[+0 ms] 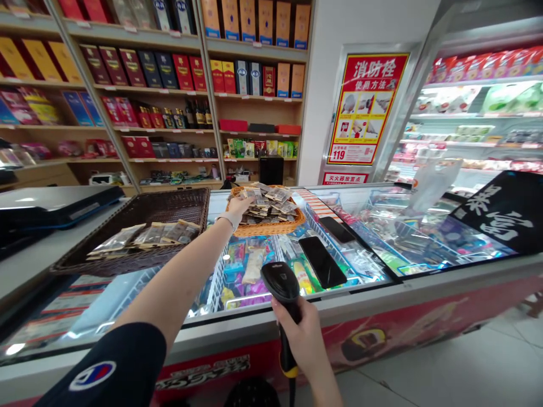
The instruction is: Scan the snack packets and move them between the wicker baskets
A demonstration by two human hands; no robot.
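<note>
My left hand (238,208) reaches across to an orange wicker basket (271,228) heaped with small flat clear-fronted packets (278,198). Its fingers are closed at the near left of the heap, on the edge of one packet (253,195); the fingertips are partly hidden. Low in front, my right hand (300,328) is wrapped around the handle of a black and yellow barcode scanner (280,281), its head pointing up and away. To the left, a dark brown wicker tray (178,202) holds several similar packets (155,234) lying in a row.
A glass-topped chest freezer (250,308) carries the baskets. Two dark phones (322,261) lie right of the scanner. A black bag (504,212) rests farther right; a scale-like device (63,200) stands left. Shelves of boxes (254,51) line the back.
</note>
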